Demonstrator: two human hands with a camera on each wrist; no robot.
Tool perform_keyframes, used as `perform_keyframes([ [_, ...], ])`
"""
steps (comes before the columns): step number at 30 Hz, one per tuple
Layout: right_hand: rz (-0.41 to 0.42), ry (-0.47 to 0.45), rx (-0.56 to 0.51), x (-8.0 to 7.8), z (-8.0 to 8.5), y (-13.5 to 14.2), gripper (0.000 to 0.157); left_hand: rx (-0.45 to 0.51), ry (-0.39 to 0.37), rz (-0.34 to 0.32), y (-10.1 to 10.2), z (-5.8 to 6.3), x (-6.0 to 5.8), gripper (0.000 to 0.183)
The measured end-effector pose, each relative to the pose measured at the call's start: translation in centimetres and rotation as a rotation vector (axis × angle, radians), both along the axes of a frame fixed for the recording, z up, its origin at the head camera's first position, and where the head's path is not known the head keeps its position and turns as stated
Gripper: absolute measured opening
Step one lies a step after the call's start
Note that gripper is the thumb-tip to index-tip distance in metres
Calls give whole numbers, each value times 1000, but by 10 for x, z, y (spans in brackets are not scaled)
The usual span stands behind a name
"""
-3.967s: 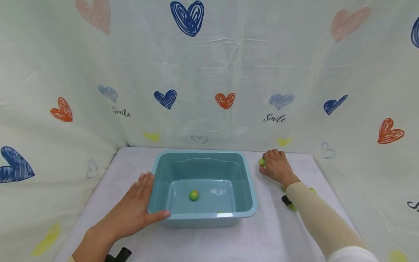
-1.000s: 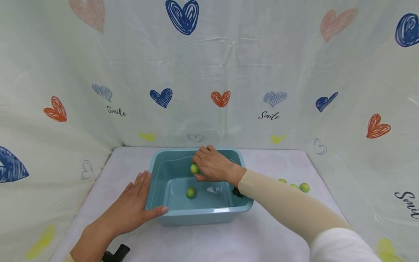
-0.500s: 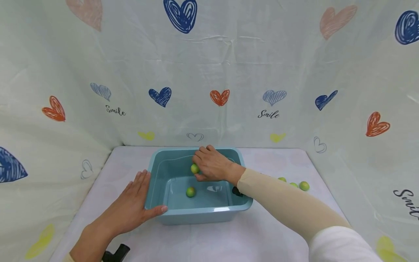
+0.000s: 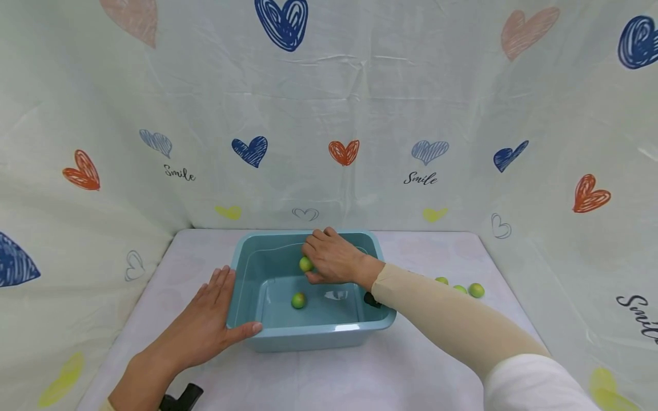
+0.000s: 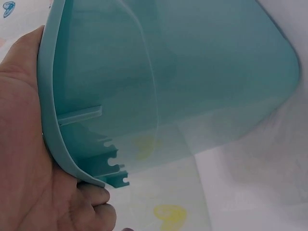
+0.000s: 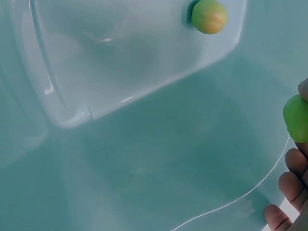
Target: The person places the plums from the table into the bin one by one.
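A light blue plastic basin (image 4: pixel 308 338) stands on the white table. My left hand (image 4: pixel 203 319) rests on its left side, fingers stretched along the rim and thumb on the front corner. In the left wrist view the palm lies against the basin's rim (image 5: pixel 46 82). My right hand (image 4: pixel 336 257) is over the inside of the basin, pinching a small round green fruit (image 4: pixel 305 264) between thumb and fingers. Another such fruit, green with a yellowish blush (image 4: pixel 299 300), lies on the basin floor; the right wrist view shows this floor fruit (image 6: pixel 209 17) and the held fruit (image 6: pixel 295 118).
To the right of the basin, partly behind the right forearm, 3 more green fruits (image 4: pixel 476 290) lie on the white tabletop (image 4: pixel 411 365). A pale curtain (image 4: pixel 380 114) printed with hearts hangs behind and at both sides. A black wrist mount (image 4: pixel 182 398) shows under the left wrist.
Since four seconds ago my right hand has moved left with the fruit, from the table's right side to inside the basin. Over the last second both hands stay almost still.
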State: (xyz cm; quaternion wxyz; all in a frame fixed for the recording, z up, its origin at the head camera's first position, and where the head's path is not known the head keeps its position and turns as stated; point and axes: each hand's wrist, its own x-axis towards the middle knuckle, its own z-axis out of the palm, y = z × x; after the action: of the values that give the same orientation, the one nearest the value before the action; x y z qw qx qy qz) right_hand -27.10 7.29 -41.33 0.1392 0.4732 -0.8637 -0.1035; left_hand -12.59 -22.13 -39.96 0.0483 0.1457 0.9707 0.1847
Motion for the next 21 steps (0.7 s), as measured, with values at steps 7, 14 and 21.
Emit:
perform_keyframes([
  [7,14,25,-7,-1,-2,1,34,0,7,-1,-1,0,0,130],
  [14,15,16,-13,-1,-2,0,35,0,-2,2,0,0,1,130],
  [21,3,0,-9,0,-2,0,36,9,-16,6,1,1,1,128],
])
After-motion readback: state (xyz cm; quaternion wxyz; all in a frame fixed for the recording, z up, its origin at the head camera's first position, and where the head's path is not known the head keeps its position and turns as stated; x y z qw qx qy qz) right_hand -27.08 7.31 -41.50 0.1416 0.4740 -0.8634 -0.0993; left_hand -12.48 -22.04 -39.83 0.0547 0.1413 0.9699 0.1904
